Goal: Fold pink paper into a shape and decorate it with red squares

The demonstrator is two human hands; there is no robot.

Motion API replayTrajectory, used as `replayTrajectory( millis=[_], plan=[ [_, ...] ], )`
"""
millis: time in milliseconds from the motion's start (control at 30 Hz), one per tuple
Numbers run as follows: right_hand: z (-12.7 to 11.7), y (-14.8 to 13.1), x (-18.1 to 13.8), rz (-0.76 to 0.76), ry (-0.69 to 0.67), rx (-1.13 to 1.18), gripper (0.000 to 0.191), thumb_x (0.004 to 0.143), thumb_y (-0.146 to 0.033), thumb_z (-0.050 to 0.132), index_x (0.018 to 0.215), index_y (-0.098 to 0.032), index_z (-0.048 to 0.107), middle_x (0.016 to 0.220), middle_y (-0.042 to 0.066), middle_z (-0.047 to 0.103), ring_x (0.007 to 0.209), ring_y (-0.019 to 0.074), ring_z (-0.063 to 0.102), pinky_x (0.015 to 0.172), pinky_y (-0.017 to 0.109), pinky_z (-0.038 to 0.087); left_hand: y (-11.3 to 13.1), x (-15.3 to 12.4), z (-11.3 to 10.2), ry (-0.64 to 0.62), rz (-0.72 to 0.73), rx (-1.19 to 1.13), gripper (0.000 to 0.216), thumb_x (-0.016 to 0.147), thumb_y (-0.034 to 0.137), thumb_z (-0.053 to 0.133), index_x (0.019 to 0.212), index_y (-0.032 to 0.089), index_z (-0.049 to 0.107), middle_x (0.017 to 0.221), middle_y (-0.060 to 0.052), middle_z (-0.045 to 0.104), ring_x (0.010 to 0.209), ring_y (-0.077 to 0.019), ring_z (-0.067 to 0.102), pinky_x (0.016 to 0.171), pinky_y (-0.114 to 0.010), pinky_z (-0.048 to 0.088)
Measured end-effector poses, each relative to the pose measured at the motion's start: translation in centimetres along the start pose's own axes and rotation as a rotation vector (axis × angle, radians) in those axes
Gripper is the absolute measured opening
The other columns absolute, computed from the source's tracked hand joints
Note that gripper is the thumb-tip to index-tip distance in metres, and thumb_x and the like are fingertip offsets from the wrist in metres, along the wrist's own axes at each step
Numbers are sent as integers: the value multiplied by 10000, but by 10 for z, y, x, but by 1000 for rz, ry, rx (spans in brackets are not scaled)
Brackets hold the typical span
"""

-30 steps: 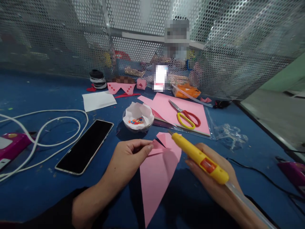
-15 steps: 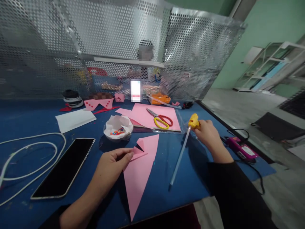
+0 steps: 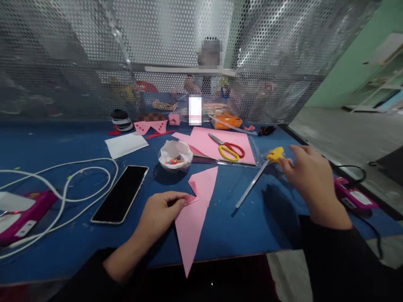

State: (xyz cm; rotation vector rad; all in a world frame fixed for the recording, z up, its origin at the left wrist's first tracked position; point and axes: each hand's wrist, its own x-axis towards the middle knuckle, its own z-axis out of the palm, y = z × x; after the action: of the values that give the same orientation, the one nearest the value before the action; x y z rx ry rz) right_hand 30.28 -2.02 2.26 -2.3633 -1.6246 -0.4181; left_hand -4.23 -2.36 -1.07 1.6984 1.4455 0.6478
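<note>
My left hand pinches a small folded flap on a long pink paper triangle, which lies on the blue table with its tip over the near edge. A yellow glue gun lies on the table at the right, its clear glue stick pointing back toward me. My right hand hovers beside the gun. Its fingers are loosely spread and the fingertips are at the gun's body without wrapping it.
Red and yellow scissors rest on a pink sheet. A white paper bowl of coloured bits, a black phone, white cables and pink devices lie around. Perforated metal screens wall the back; a person sits behind.
My right hand carried the glue gun from over the pink triangle to the right, laid it on the table and loosened its grip. My left hand kept its pinch on the flap.
</note>
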Motion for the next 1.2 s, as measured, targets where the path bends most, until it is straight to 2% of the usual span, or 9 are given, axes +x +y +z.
replayTrajectory(
  millis=[33, 100, 167, 233, 333, 467, 600, 767, 1200],
  plan=[
    [-5, -12, -14, -55, 46, 55, 373, 959, -292, 493, 1276, -113, 575, 1329, 237, 581, 1190, 342, 576, 914, 439, 456, -2, -2, 0, 8, 38, 25, 228, 831, 334, 608, 918, 253, 802, 956, -43, 787, 923, -245, 698, 823, -350, 502],
    [-9, -42, -48, -358, 181, 433, 328, 961, -292, 488, 1235, -150, 597, 1200, 170, 677, 1103, 295, 638, 918, 440, 493, -8, -4, 1, 35, 122, 97, 212, 846, 323, 605, 914, 263, 797, 957, -34, 766, 909, -219, 690, 789, -330, 502],
    [-5, -76, -81, -575, 68, 692, 359, 951, -205, 475, 1303, -179, 540, 1155, 126, 708, 1054, 252, 664, 896, 427, 529, -15, -6, 3, 55, 201, 206, 204, 865, 296, 599, 930, 265, 790, 912, -26, 740, 868, -201, 680, 742, -316, 499],
    [4, -105, -107, -685, -84, 817, 426, 932, -107, 434, 1350, -163, 491, 1175, 133, 707, 1043, 232, 671, 869, 408, 548, -21, -9, 5, 71, 284, 333, 205, 886, 258, 590, 953, 256, 784, 887, -23, 722, 853, -194, 667, 728, -313, 495],
    [20, -131, -123, -700, -211, 837, 466, 903, -51, 382, 1354, -123, 471, 1198, 154, 702, 1046, 240, 670, 880, 426, 539, -28, -13, 8, 137, 419, 511, 202, 913, 230, 579, 979, 229, 770, 898, -35, 713, 847, -199, 646, 719, -313, 495],
    [32, -134, -122, -696, -312, 752, 497, 859, -3, 372, 1327, -108, 506, 1219, 153, 692, 1076, 244, 654, 906, 424, 525, -33, -18, 10, 179, 554, 670, 211, 940, 219, 548, 1021, 199, 742, 897, -48, 704, 803, -204, 625, 662, -306, 491],
    [36, -130, -127, -753, -246, 661, 477, 872, -4, 402, 1324, -89, 528, 1259, 171, 671, 1140, 261, 625, 958, 437, 505, -34, -24, 11, 199, 649, 707, 240, 970, 222, 492, 1037, 169, 717, 928, -69, 718, 820, -213, 636, 673, -321, 513],
    [40, -130, -134, -803, -193, 616, 473, 900, -39, 426, 1368, -65, 493, 1270, 205, 658, 1190, 278, 600, 972, 469, 509, -38, -33, 12, 224, 766, 691, 270, 943, 117, 469, 1089, 108, 696, 1040, -116, 741, 918, -253, 657, 765, -393, 554],
    [33, -115, -144, -709, -138, 634, 451, 921, -11, 339, 1321, -102, 528, 1243, 162, 682, 1144, 258, 631, 931, 475, 546, -41, -38, 10, 149, 832, 710, 323, 905, 38, 465, 1139, 40, 688, 1128, -141, 746, 1018, -284, 655, 838, -436, 572]
  ],
)
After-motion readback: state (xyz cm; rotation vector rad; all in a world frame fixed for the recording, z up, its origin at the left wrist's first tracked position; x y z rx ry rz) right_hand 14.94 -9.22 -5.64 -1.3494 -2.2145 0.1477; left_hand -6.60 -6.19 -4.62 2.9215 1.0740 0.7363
